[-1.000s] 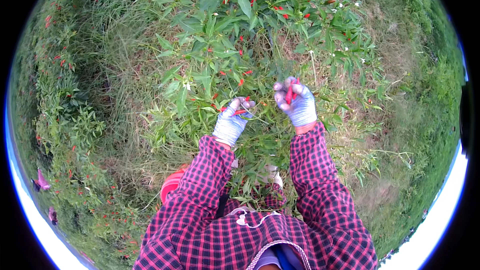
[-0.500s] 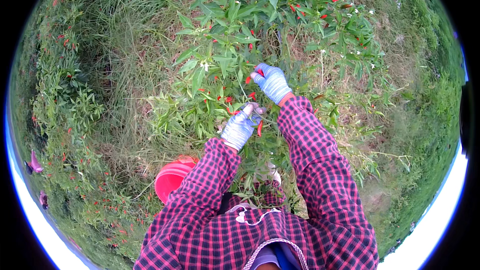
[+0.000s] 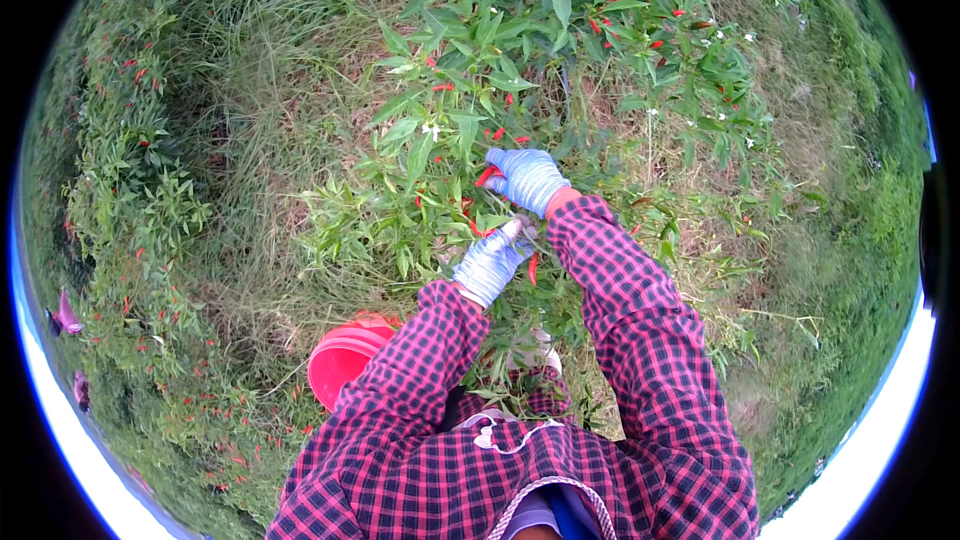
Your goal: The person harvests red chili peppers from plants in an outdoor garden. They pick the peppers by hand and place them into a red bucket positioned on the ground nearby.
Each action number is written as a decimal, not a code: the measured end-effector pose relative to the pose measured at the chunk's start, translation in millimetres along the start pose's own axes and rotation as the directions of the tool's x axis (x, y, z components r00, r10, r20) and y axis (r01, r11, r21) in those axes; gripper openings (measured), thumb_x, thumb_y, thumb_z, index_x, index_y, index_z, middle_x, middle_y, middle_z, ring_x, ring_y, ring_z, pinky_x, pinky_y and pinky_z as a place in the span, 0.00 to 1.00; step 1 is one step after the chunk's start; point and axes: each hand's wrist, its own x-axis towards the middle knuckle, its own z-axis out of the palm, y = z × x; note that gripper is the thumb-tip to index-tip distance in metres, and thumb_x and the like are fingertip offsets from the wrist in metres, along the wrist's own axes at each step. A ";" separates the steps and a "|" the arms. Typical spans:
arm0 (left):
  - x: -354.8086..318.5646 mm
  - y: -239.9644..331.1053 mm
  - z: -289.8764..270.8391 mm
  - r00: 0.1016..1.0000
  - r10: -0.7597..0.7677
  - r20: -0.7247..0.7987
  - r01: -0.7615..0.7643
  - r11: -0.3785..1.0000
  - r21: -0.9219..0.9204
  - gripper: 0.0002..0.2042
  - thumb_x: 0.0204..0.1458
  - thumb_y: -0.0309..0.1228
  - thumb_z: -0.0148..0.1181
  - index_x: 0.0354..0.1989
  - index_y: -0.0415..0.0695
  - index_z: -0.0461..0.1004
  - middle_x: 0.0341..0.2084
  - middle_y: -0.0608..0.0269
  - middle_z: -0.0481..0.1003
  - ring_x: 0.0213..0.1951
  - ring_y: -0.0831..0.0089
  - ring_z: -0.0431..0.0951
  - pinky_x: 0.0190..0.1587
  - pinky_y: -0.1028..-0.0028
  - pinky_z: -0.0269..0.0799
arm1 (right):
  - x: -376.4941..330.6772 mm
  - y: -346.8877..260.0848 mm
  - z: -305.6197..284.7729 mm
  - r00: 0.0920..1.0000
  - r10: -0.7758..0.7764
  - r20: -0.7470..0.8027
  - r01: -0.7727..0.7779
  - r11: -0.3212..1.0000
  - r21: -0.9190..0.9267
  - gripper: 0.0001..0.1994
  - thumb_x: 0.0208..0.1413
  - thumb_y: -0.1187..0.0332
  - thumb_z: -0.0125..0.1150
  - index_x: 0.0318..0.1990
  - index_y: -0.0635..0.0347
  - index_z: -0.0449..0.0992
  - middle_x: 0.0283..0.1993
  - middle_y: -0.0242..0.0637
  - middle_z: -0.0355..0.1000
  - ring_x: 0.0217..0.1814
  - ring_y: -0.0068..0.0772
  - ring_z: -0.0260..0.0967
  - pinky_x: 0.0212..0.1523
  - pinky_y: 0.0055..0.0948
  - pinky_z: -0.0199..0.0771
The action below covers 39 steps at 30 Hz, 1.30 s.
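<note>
My right hand (image 3: 532, 181), in a blue-and-white knit glove, is closed with a red chili pepper (image 3: 487, 176) showing at its fingertips. Just below it, my gloved left hand (image 3: 488, 267) is closed low in the chili plant (image 3: 455, 120); what lies between its fingers is hidden by leaves and the glove. Beside those fingers hangs another red chili (image 3: 533, 268), and one more red pepper (image 3: 480, 230) shows at the hand's upper left. Several ripe chilies and white flowers dot the branches above both hands.
A pink-red bucket (image 3: 338, 365) stands on the ground left of my left forearm. Dry grass (image 3: 270, 230) separates this plant from another row of chili plants (image 3: 150, 200) on the left. A branch with red chilies (image 3: 700, 40) spreads at the upper right.
My right hand has moved left and down, closer to my left hand, with red chili at its fingers. The left hand has shifted slightly right and down.
</note>
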 end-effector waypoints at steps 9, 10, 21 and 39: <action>11.9 4.6 1.1 0.992 0.127 0.025 -0.120 0.975 -0.189 0.09 0.46 0.30 0.51 0.34 0.39 0.66 0.29 0.60 0.69 0.39 0.66 0.67 0.47 0.69 0.60 | -60.2 19.7 -24.1 0.990 0.031 -0.138 0.132 -0.556 0.821 0.10 0.46 0.62 0.48 0.26 0.60 0.64 0.13 0.30 0.56 0.10 0.19 0.50 0.08 0.16 0.46; 14.4 8.4 8.4 0.990 0.136 0.029 -0.127 0.969 -0.214 0.09 0.46 0.30 0.51 0.34 0.39 0.66 0.29 0.60 0.69 0.39 0.65 0.67 0.48 0.69 0.60 | -77.4 18.4 -34.0 0.982 0.048 -0.182 0.182 -0.487 0.854 0.08 0.44 0.64 0.51 0.28 0.59 0.65 0.18 0.34 0.62 0.13 0.22 0.56 0.08 0.14 0.50; 34.6 11.9 36.6 0.966 0.080 0.246 -0.091 0.995 0.033 0.13 0.46 0.29 0.50 0.40 0.37 0.64 0.37 0.55 0.67 0.42 0.66 0.66 0.47 0.68 0.61 | -113.8 -3.5 11.9 0.876 0.115 -0.468 0.006 0.969 0.249 0.16 0.39 0.62 0.57 0.38 0.55 0.68 0.31 0.42 0.69 0.33 0.43 0.66 0.32 0.35 0.66; 57.2 25.6 37.8 0.998 -0.029 -0.048 0.010 0.935 -0.355 0.10 0.51 0.30 0.44 0.38 0.39 0.64 0.36 0.57 0.67 0.40 0.64 0.67 0.45 0.64 0.63 | -108.2 26.8 14.2 0.926 -0.021 -0.376 0.125 0.959 0.253 0.19 0.42 0.72 0.53 0.46 0.56 0.65 0.40 0.39 0.68 0.41 0.39 0.66 0.39 0.30 0.65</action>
